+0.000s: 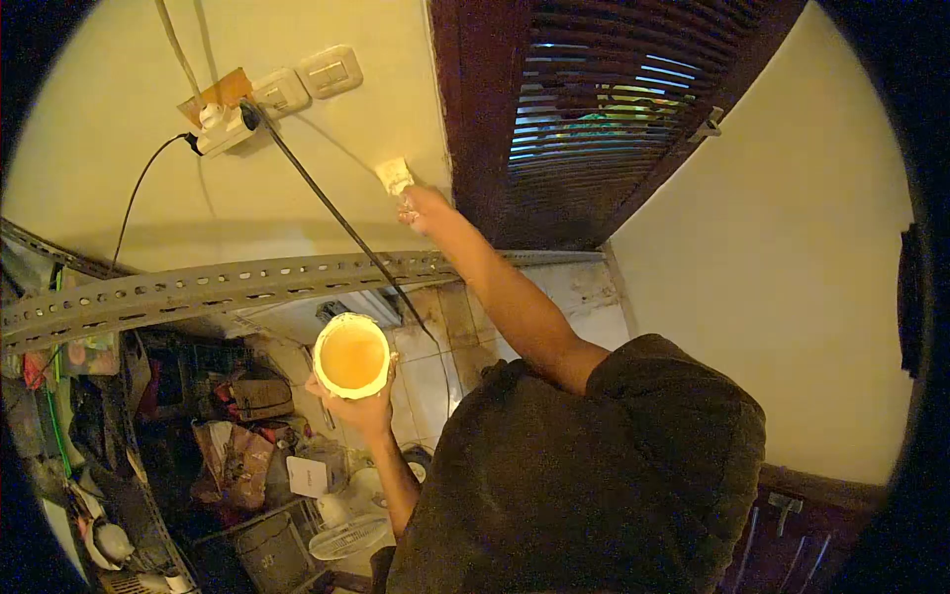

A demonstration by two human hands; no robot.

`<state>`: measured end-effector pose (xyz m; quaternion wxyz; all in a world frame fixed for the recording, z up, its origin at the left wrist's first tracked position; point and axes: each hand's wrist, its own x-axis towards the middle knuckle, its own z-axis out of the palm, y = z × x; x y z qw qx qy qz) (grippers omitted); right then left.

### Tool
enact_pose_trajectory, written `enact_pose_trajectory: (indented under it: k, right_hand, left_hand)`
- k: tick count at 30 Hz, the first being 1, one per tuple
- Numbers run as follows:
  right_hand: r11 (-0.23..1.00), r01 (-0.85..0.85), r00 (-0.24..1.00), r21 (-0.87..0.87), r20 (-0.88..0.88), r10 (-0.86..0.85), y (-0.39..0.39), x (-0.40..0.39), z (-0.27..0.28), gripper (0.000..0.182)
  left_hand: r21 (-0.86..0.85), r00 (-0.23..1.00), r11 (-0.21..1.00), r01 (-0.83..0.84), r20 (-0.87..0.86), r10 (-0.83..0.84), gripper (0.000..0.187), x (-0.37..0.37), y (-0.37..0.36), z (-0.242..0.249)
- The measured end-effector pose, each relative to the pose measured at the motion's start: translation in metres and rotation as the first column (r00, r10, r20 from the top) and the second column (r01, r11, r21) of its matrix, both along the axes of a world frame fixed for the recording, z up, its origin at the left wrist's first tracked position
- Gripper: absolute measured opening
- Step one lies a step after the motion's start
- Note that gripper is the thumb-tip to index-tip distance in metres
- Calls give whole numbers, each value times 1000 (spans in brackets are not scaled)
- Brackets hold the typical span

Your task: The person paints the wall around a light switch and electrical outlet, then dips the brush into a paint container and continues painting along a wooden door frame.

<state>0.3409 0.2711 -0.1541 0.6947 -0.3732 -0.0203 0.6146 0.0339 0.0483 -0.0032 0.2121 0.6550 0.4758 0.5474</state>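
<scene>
My right hand [426, 210] is stretched up to the pale yellow wall and closed around a paintbrush [394, 175]. The brush's wide, cream-coloured bristle end lies against or very close to the wall, left of the dark door frame; its handle is mostly hidden in my fingers. Lower down, my left hand [364, 408] grips a round paint container [353, 393] from below and the side. Its rim is smeared with pale yellow, and yellow-orange paint [353, 356] shows inside.
A power strip [226, 129] with plugged cables and two switch plates [331, 71] are on the wall. One black cable [336, 213] hangs across in front. A perforated metal shelf rail [198, 292] runs below. Cluttered items fill the lower left; a louvred door [604, 109] stands right.
</scene>
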Motion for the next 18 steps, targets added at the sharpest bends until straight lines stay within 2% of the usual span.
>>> enact_pose_trajectory:
  k: [2,3,5,9,11,16,18]
  right_hand:
    - [997,-73,992,33,-104,77,-3,-2,-13,5]
    - [997,-71,992,32,-104,74,-14,-11,5,5]
    - [990,27,999,-138,-13,-29,-44,-33,84,10]
    - [989,100,995,-113,32,-97,-46,-40,144,15]
    - [978,129,983,166,110,-149,-42,-39,181,16]
    - [941,116,969,319,172,-178,-28,-43,250,13]
    - [932,94,968,350,187,-168,-33,-46,260,12]
  left_hand:
    - [-1,999,1000,20,-34,-20,85,-3,-1,-5]
    - [-3,999,1000,22,-34,-22,85,-3,-1,-5]
    - [21,998,999,24,53,-26,83,2,-1,-4]
    - [-15,995,999,47,91,-46,82,0,-1,-9]
    - [13,994,998,55,95,-56,82,1,0,-7]
    - [-61,999,998,11,44,-8,81,-1,-5,2]
    - [-104,1000,994,-22,3,22,82,-4,-6,1]
